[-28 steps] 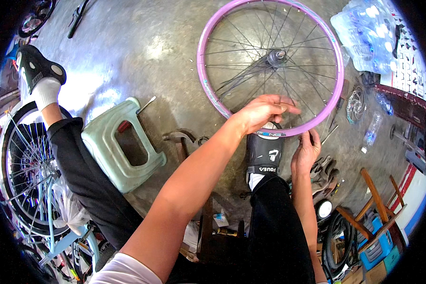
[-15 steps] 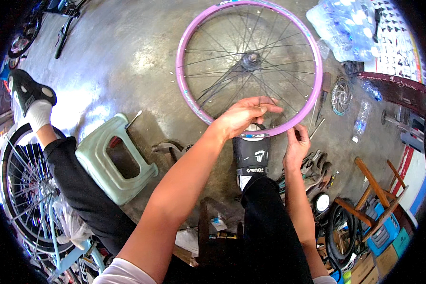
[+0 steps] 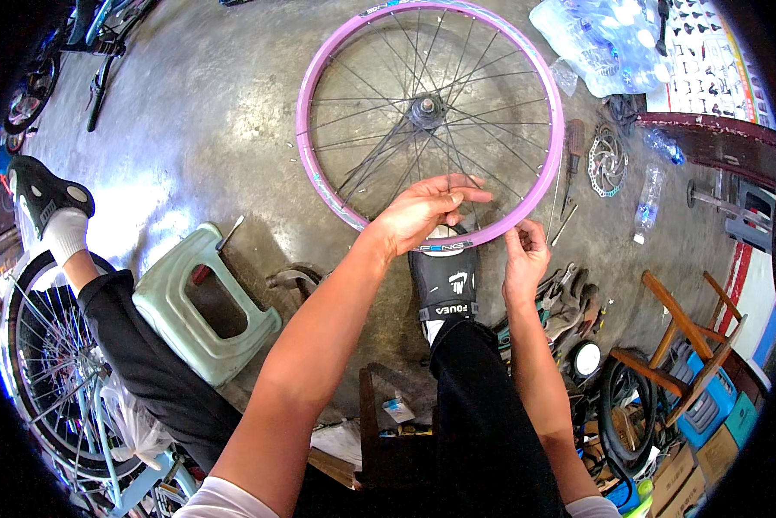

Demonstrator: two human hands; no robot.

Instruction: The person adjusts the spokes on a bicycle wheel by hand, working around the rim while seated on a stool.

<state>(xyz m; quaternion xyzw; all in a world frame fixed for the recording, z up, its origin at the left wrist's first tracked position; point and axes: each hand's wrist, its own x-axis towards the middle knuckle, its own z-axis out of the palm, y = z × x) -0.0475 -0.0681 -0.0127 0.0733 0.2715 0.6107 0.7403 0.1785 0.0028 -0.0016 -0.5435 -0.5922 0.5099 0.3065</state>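
A bicycle wheel with a purple rim (image 3: pixel 553 138), black spokes and a dark hub (image 3: pixel 427 112) is in front of me, no tyre on it. Its near edge overlaps the toe of my black shoe (image 3: pixel 446 281). My left hand (image 3: pixel 418 211) reaches over the near rim, thumb and fingers closed around a spoke, other fingers pointing right. At the rim's outer edge, near right, my right hand (image 3: pixel 526 259) has its fingertips pinched together. What lies between those fingertips is too small to make out.
A pale green plastic stool (image 3: pixel 164 298) stands left of my arm. To the right lie a brake disc (image 3: pixel 608 162), a screwdriver (image 3: pixel 574 142), a plastic bottle (image 3: pixel 649 207) and several hand tools (image 3: pixel 569 302). A wooden stool (image 3: pixel 677 319) is further right; a bicycle wheel (image 3: pixel 47 345) stands far left.
The purple wheel has shifted left, its hub tilting slightly. My left hand moves along with it, while my right hand stays at the outer rim with its fingers drawn closer together.
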